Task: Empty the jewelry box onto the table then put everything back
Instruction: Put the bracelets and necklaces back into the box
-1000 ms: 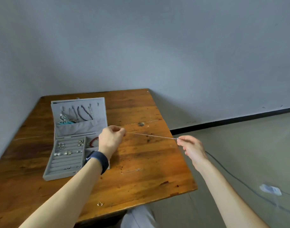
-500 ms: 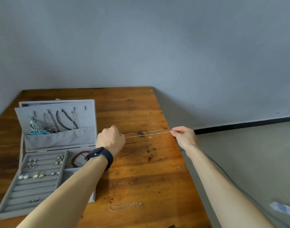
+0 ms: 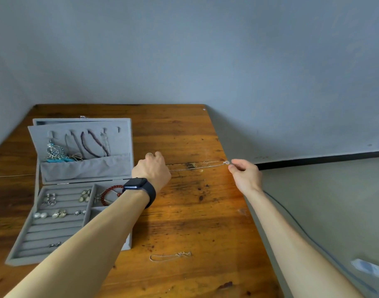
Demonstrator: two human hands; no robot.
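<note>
Now both hands hold one thin chain, which is stretched almost straight between them, low over the table. The left hand is closed into a loose fist around one end of it, and there is a dark watch on this wrist. The right hand pinches the other end between thumb and finger, just beside a small round pendant. I cannot tell if the chain already touches the wood or hangs slightly above it.

The box stands open on the left part of the table, close to the left forearm. It is far from empty. Several necklaces hang inside the lid, with their lower ends tucked in the pocket. Pairs of earrings sit in the tray rows, and a red bracelet lies in the side compartment.

Only one small chain lies alone on the wood, nearer to the person.

By my judgement the emptying is only at its beginning: one piece is out, a second one is in the hands, and nearly all the rest waits in the box. The whole putting back is not yet started.
</note>
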